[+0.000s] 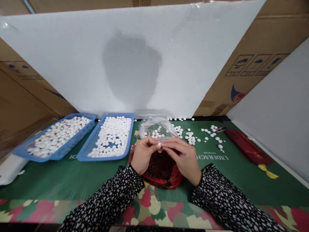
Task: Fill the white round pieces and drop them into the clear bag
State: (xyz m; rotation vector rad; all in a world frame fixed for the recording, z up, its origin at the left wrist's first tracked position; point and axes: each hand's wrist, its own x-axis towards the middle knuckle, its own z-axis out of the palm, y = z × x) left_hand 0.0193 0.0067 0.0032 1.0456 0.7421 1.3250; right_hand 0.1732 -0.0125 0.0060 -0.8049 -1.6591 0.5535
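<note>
My left hand [143, 154] and my right hand [185, 157] meet at the middle of the table, fingertips pinched together. Between them is a small white ball [159, 145], gripped from both sides. Just beneath my hands lies an opened red plastic bag [169, 183] with a dark, moist-looking mass [160, 166] in it; my hands hide part of it. Behind my fingers sits a clear plastic bag [154, 123] with several more white balls inside.
Two blue baskets stand on the left: one [75, 140] holds white balls with reddish-brown spots, the other [103, 158] plain white ones. Loose white balls [191, 138] lie to the right. Farther right is a dark red pouch [248, 147] with a yellow ribbon [268, 171]. A white board [188, 58] rises behind.
</note>
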